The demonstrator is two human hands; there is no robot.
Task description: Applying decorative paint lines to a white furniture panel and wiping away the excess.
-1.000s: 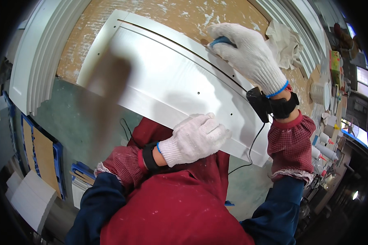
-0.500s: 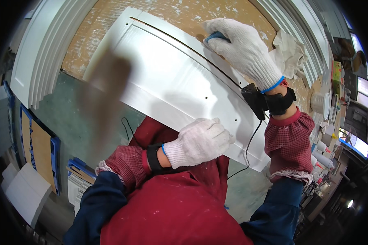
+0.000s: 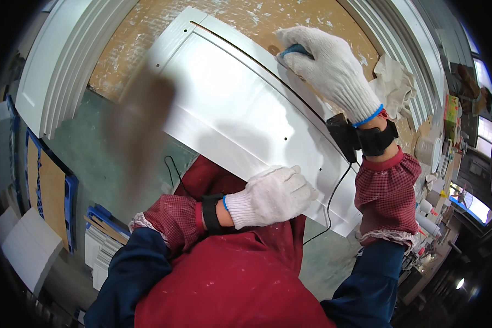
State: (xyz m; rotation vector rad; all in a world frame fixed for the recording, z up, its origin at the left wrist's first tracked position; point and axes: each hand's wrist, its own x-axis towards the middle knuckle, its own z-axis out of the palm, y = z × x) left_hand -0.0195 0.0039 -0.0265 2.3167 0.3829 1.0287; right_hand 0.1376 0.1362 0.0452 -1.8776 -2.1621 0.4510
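Note:
A long white panel (image 3: 229, 87) with a framed edge, a dark groove and several small dark holes lies aslant before me, from the bench toward my lap. My left hand (image 3: 276, 197), in a white knitted glove, is closed over its near edge; the thumb is hidden. My right hand (image 3: 333, 68), gloved alike, is at the far edge of the panel. Between its thumb and fingers is a small blue pad (image 3: 296, 50), mostly covered by the glove.
The brown bench top (image 3: 142, 33) is spotted with white paint. White panels stand stacked at left (image 3: 65, 71) and along the far right. A crumpled pale cloth (image 3: 393, 82) lies beside my right wrist. A black cable (image 3: 329, 205) hangs by the panel. A blurred brown shape (image 3: 147, 109) covers part of the left.
The panel has shifted slightly to the right and toward me. Both hands have moved a little the same way, the right one keeping the blue pad.

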